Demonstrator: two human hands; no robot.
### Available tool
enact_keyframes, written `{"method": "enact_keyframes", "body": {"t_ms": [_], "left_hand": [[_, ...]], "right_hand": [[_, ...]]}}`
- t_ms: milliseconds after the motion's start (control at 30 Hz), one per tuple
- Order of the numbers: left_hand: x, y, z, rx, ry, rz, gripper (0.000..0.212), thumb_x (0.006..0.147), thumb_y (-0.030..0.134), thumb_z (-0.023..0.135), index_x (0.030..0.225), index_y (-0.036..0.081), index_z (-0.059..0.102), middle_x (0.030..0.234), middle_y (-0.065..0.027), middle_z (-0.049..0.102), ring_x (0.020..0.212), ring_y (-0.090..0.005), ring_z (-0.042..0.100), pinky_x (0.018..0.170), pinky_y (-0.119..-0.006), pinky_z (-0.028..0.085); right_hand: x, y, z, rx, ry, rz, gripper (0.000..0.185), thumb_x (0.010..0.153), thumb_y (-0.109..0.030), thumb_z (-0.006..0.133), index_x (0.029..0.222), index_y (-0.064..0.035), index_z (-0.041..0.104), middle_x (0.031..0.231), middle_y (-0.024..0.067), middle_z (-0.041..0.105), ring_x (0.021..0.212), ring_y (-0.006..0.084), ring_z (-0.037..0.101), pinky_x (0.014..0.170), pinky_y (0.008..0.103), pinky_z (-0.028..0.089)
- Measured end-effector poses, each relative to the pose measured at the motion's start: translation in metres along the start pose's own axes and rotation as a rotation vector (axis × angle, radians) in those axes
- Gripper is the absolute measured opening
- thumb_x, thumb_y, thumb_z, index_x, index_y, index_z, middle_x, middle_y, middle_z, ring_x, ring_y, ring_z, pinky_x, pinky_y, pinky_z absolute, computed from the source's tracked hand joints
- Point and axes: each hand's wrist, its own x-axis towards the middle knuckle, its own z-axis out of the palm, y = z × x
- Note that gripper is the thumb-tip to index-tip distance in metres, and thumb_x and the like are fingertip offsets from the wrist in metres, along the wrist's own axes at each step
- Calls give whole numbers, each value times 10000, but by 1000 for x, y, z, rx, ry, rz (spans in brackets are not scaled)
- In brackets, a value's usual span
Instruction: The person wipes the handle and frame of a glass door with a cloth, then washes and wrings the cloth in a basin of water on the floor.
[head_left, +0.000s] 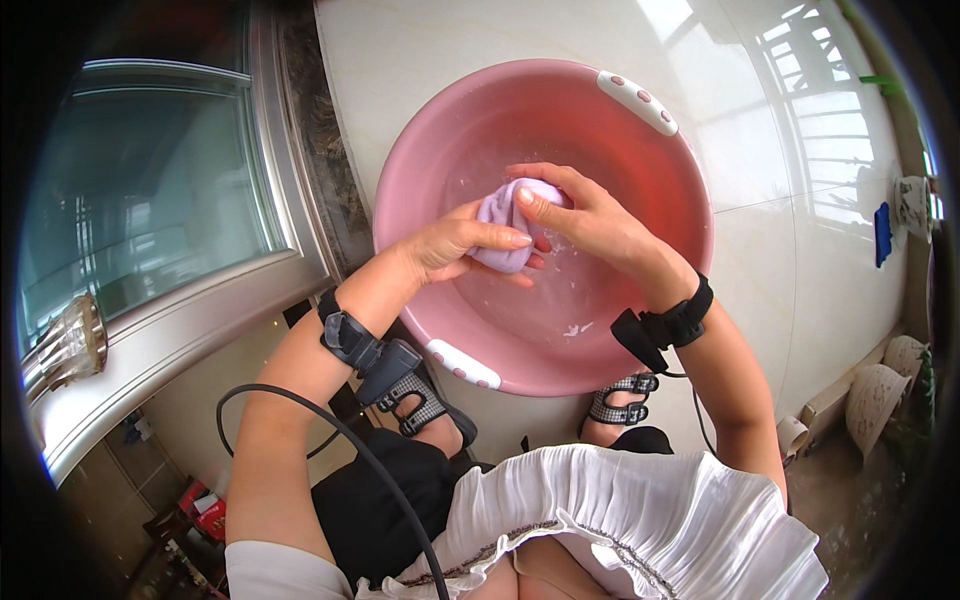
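A bunched lilac cloth (504, 251) is held between both hands above a large pink plastic basin (420, 165). My left hand (469, 244) grips its lower left side, thumb across the front and fingers behind. From the right, my right hand (574, 202) curls over the upper end of the cloth, with the thumb pressed on the folds. Below the hands, shallow water (570, 300) with a few whitish flecks of foam covers the bottom of the basin. How the cloth is folded inside the grip is hidden.
White handle grips (637, 101) sit on the basin's rim. To the left stands a metal-framed glass door (172, 195) with a handle. Sandalled feet (427, 409) flank the near rim. Flowerpots (874, 405) line the right edge. A black cable (360, 442) loops past my left arm.
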Motion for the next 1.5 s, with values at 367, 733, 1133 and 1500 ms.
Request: {"method": "enact_keyframes", "body": {"t_ms": [367,733,1133,1500], "left_hand": [[15,-14,2,-11,41,-117,452,847,168,693,1240,45,508,1089,-131,605,896,-182,618,662,-283,521],[25,-29,14,20,97,-31,343,795,146,734,1076,43,567,866,-65,591,760,-154,580,568,-261,444],[32,-53,25,663,471,46,292,780,245,700,892,-4,595,751,-55,624,644,-166,603,550,-312,465],[21,-25,13,307,359,-21,367,813,197,702,1109,25,571,995,-91,643,818,-184,659,623,-284,534]], "right_hand": [[7,16,19,411,-6,-54,340,937,-269,618,1169,-21,594,984,93,645,800,126,628,627,259,537],[14,7,29,461,127,3,243,994,-240,508,1012,-41,647,757,-15,549,637,85,541,548,269,488],[21,13,46,272,285,93,314,1002,-270,474,839,-26,587,631,-3,485,599,96,456,587,291,432],[9,-3,20,436,110,56,223,946,-158,490,1141,-53,514,1045,91,558,976,162,541,820,307,466]]}}
